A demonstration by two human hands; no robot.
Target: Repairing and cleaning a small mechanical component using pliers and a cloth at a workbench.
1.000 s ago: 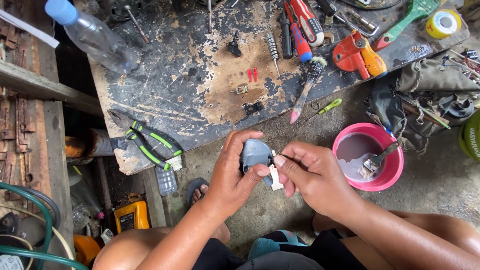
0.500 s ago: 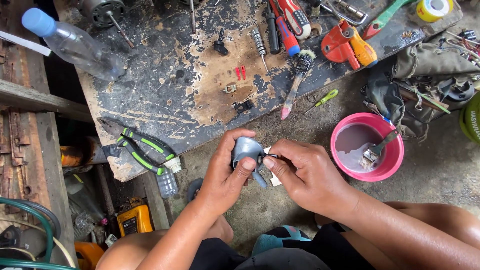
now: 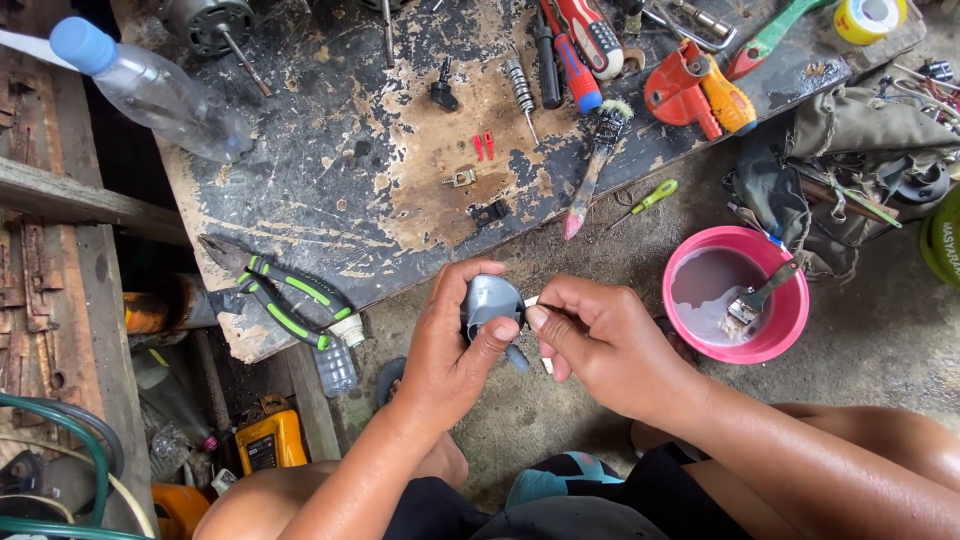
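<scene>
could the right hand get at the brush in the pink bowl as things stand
Probably not right away: the right hand is pinching a small piece against the grey part that the left hand holds. The brush in the pink bowl lies uncovered, nothing between.

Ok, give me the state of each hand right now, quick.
Left hand: closed around a small grey rounded plastic part.
Right hand: fingers pinched shut at the edge of that part, on something small and white; what it is cannot be told.
</scene>
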